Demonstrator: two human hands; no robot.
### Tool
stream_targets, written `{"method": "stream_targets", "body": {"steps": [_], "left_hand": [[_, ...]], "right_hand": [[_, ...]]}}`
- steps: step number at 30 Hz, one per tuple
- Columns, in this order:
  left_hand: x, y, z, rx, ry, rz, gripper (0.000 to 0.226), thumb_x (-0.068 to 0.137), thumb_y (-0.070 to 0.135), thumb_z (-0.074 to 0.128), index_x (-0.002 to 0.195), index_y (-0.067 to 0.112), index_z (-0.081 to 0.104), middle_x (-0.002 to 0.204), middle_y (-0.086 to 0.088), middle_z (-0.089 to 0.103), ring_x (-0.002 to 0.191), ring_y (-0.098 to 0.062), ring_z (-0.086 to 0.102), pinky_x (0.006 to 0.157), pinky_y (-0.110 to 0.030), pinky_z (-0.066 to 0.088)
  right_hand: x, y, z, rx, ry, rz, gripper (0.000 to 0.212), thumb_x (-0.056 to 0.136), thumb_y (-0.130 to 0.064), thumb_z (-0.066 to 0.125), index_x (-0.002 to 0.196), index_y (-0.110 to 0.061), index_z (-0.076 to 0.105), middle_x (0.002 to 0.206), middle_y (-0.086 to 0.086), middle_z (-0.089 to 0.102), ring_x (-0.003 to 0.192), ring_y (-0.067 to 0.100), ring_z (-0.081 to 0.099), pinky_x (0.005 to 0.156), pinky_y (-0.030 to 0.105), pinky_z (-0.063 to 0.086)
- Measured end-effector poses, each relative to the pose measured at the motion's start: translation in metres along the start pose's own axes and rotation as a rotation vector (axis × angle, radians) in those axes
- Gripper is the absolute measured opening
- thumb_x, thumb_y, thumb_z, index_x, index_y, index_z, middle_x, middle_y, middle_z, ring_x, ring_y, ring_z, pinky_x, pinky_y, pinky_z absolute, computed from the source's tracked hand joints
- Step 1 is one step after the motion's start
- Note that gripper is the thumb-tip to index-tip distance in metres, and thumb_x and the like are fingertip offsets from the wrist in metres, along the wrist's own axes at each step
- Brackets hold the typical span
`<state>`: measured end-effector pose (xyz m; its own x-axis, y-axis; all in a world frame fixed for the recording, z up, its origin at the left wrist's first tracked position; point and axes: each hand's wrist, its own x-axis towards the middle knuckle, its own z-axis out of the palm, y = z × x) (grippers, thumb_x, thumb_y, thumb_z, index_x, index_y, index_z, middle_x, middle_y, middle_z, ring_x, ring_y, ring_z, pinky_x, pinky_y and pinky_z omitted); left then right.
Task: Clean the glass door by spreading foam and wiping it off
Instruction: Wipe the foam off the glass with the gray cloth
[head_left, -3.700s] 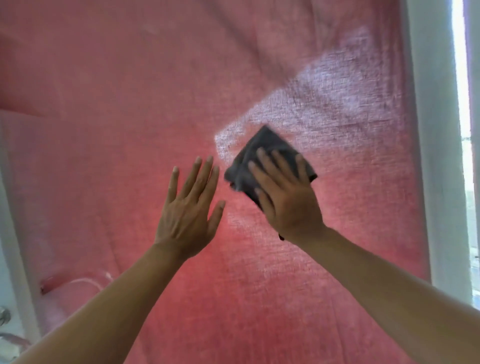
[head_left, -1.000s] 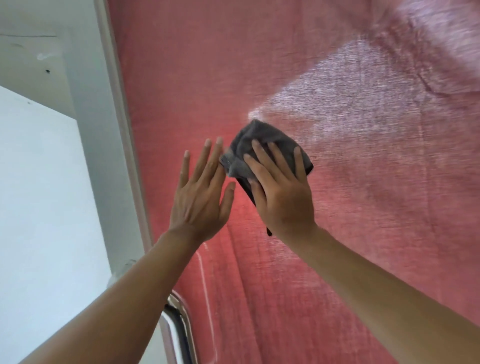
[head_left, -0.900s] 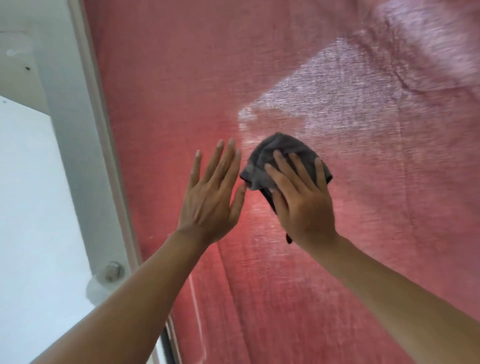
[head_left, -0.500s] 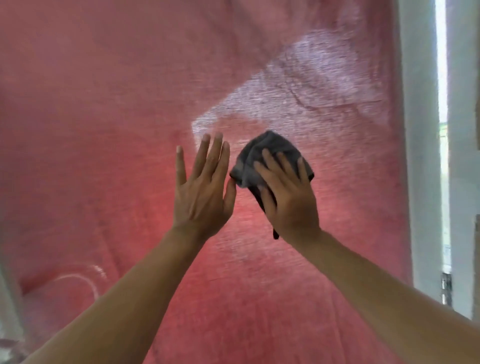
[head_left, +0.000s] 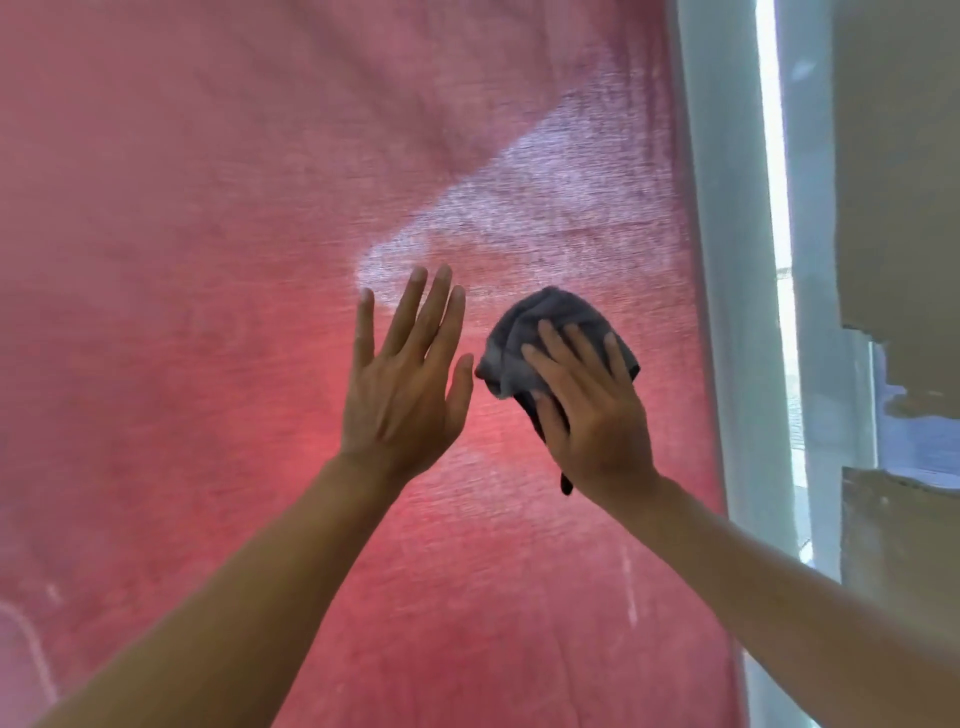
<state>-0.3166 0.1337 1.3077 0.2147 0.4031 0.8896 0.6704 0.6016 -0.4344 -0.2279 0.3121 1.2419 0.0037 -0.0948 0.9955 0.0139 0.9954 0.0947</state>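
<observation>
1. Grey cloth (head_left: 545, 338), bunched, sits centre-right on the glass (head_left: 208, 260), at 3 o'clock from the left hand.
2. Right hand (head_left: 592, 410) presses the cloth flat to the glass, fingers straight and spread over it; a cloth tail shows below the palm.
3. Left hand (head_left: 402, 384) lies flat on the glass just beside the cloth, fingers straight, holding nothing.
4. Red curtain (head_left: 493, 597) is behind the glass; hazy white patch (head_left: 519, 208) at 12 o'clock above both hands.
5. White frame (head_left: 727, 312) at 3 o'clock.
</observation>
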Motion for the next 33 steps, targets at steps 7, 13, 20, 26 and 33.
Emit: {"method": "stream_targets", "body": {"steps": [7,13,20,26,33], "left_hand": [[0.015,0.029,0.018,0.0,0.019,-0.002,0.054,0.106,0.026,0.047,0.154,0.001,0.041,0.165,-0.014,0.03,0.155,-0.032,0.023,0.125,-0.064,0.008],[0.017,0.051,0.031,0.027,-0.006,0.007,0.055,0.107,0.027,0.046,0.155,0.003,0.039,0.167,-0.013,0.027,0.156,-0.032,0.02,0.125,-0.064,0.006],[0.015,0.05,0.033,0.029,-0.004,-0.002,0.056,0.107,0.029,0.043,0.157,0.003,0.036,0.168,-0.014,0.025,0.157,-0.032,0.018,0.124,-0.065,0.007],[0.001,0.051,0.036,0.017,-0.007,0.037,0.058,0.108,0.03,0.041,0.158,0.003,0.033,0.167,-0.015,0.026,0.156,-0.034,0.02,0.124,-0.066,0.007],[0.0,0.052,0.036,0.018,-0.002,0.034,0.059,0.106,0.03,0.044,0.158,0.003,0.033,0.168,-0.014,0.025,0.157,-0.033,0.019,0.125,-0.065,0.004]], "right_hand": [[0.057,0.068,-0.024,0.03,0.088,0.344,0.039,0.108,-0.019,0.046,0.146,-0.01,0.053,0.158,0.008,0.044,0.151,0.03,0.034,0.125,0.057,0.021],[-0.01,0.066,-0.029,0.022,0.045,0.273,0.035,0.102,-0.008,0.057,0.137,-0.004,0.062,0.15,0.012,0.053,0.144,0.038,0.043,0.119,0.066,0.028],[0.018,0.061,-0.018,0.022,0.134,0.375,0.035,0.103,-0.014,0.055,0.137,-0.01,0.063,0.151,0.006,0.054,0.145,0.034,0.044,0.12,0.064,0.026],[-0.043,0.055,-0.021,0.031,0.055,0.25,0.036,0.106,-0.02,0.05,0.137,-0.009,0.063,0.15,0.006,0.054,0.145,0.033,0.042,0.123,0.06,0.023],[-0.002,0.063,-0.016,0.024,0.102,0.315,0.036,0.106,-0.021,0.049,0.138,-0.012,0.062,0.153,0.004,0.052,0.146,0.032,0.041,0.122,0.062,0.023]]}}
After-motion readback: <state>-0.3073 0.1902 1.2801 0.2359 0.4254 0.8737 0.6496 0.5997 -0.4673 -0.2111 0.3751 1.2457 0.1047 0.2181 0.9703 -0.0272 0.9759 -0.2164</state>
